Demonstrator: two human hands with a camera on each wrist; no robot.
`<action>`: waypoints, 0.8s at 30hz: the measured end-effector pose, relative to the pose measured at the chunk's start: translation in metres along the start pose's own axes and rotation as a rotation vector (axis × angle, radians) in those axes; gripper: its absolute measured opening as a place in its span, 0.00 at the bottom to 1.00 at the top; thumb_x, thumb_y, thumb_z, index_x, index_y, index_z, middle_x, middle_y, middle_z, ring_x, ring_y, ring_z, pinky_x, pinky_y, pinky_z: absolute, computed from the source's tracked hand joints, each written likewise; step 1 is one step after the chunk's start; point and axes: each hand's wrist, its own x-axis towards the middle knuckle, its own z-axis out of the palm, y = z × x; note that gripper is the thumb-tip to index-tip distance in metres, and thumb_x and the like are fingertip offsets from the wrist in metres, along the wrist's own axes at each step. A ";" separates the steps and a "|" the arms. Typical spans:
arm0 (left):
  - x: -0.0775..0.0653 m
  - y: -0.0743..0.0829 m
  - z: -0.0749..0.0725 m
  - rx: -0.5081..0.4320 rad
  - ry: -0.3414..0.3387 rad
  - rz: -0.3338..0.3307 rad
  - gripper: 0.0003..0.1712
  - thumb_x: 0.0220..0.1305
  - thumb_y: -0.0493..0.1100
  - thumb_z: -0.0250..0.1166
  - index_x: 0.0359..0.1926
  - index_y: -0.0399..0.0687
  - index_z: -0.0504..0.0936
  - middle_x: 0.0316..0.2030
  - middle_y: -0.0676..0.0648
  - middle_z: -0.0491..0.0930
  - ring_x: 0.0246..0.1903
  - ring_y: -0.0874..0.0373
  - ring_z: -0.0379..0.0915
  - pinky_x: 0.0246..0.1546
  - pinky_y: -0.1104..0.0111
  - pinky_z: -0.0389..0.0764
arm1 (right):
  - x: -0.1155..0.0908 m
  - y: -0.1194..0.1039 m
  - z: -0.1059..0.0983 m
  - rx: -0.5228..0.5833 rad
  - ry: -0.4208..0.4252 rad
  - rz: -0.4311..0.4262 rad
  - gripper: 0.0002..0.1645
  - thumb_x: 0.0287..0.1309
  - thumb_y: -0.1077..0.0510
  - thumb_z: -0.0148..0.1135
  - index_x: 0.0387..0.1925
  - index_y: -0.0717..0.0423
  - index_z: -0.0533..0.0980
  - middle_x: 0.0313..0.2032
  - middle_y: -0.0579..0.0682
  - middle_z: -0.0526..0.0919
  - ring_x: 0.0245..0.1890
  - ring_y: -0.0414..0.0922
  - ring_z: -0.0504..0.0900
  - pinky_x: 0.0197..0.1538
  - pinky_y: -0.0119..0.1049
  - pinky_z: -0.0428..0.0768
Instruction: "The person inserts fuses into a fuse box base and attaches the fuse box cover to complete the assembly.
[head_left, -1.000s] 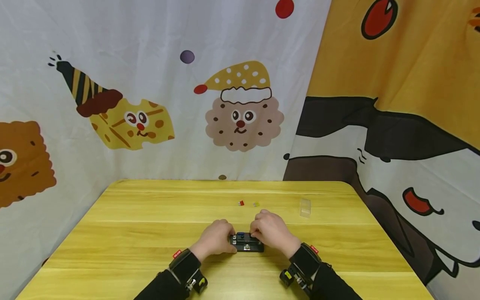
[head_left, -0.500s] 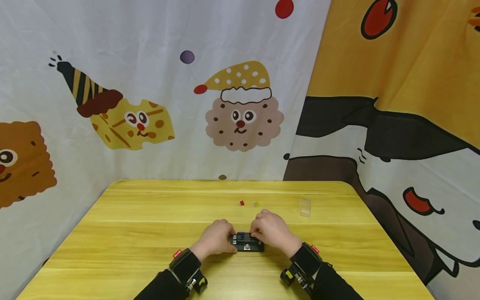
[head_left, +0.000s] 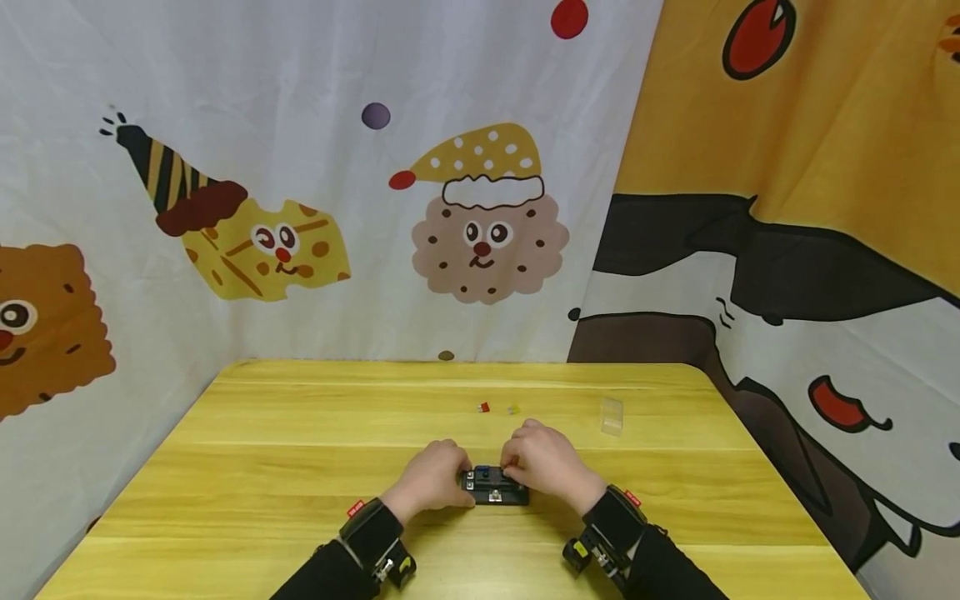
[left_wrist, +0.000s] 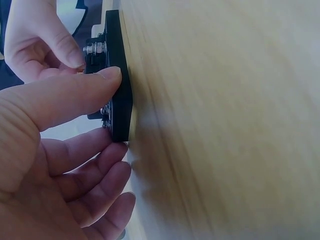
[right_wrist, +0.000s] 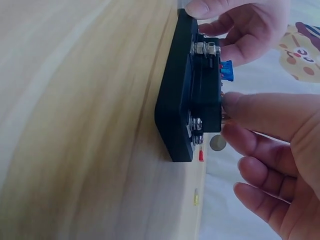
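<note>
Partly covered block (head_left: 491, 496), right hand (head_left: 546, 460) — pinched piece (right_wrist: 225, 118) (obscured)

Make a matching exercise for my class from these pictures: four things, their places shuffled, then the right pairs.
Things:
1. red piece
2. blue piece
3. clear box
4. left hand

Places (head view):
A. gripping the black block
B. on the table, right of the yellow piece
C. on top of the black block
D. on the table, left of the yellow piece

Pairs: 1-D, 2-C, 3-B, 4-A
</note>
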 end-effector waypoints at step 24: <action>0.001 -0.001 0.002 0.012 -0.010 -0.003 0.24 0.40 0.50 0.82 0.37 0.43 0.86 0.31 0.52 0.77 0.34 0.55 0.72 0.37 0.64 0.76 | -0.004 0.026 -0.006 0.109 0.032 0.097 0.17 0.47 0.53 0.78 0.41 0.51 0.85 0.40 0.43 0.85 0.44 0.45 0.78 0.46 0.42 0.79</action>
